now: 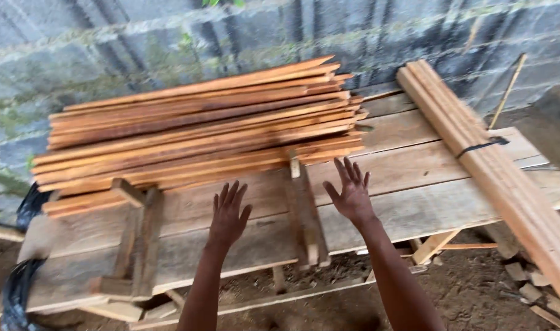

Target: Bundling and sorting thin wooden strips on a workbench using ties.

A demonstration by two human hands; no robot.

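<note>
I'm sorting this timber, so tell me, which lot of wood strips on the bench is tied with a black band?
The bundle of long pale strips lying diagonally on the bench's right end; a black band wraps it. The reddish stack by the wall lies loose.

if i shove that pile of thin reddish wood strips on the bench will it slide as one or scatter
The pile of wood strips looks loose and unbound, its ends uneven, so it would likely scatter. Each strip is long and thin, probably light and slightly bendy. Both hands, left and right, hover open, touching nothing.

A rough plank bench carries a stack of reddish slats, a strapped bundle of longer boards and two upright wooden stops.
</note>
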